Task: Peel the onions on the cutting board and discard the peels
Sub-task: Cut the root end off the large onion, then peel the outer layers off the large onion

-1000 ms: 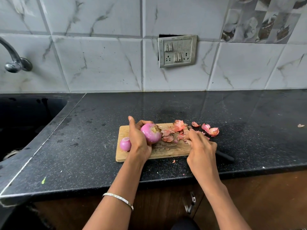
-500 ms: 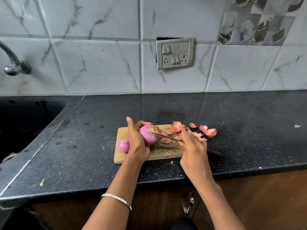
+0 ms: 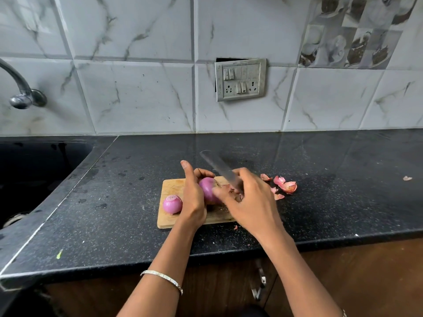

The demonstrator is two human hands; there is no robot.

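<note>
Hands at the board: left hand grips an onion, right hand clenches a knife with its blade raised, peels beside.

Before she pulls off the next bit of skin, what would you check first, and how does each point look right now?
1. Left hand holds the onion steady: ok.
2. Onion over the board: ok.
3. Knife pointing away from the left hand's fingers: ok.
4. Right hand grips the knife firmly: cannot tell, handle hidden.
5. Peels discarded: not ok, they lie on the counter.
6. Second onion out of the way: ok.
</note>
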